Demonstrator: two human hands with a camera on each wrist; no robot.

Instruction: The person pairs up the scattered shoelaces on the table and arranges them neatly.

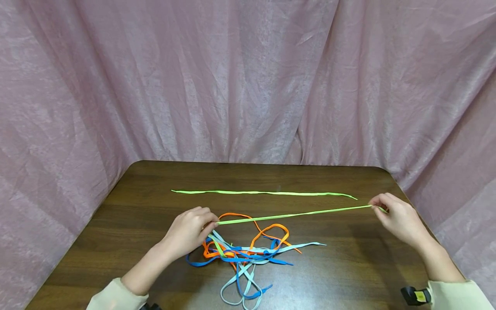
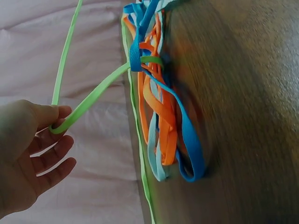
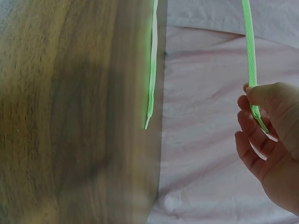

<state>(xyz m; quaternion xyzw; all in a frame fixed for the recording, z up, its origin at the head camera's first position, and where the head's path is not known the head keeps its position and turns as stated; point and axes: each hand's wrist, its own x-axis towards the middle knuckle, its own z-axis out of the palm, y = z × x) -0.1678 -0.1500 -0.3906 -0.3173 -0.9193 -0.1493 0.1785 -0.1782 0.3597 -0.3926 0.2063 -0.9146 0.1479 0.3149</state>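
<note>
One green lace (image 1: pixel 294 215) is pinched by my left hand (image 1: pixel 192 229) and right hand (image 1: pixel 400 220) — pulling could drag the tangle (image 2: pixel 166 112), blue lace (image 2: pixel 135 57) overlying its tail.

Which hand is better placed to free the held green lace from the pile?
Likely the left hand: it pinches the held green lace close to the tangled pile, where the lace passes under a blue lace. The right hand pinches near the lace's tip, farther from the pile.
</note>
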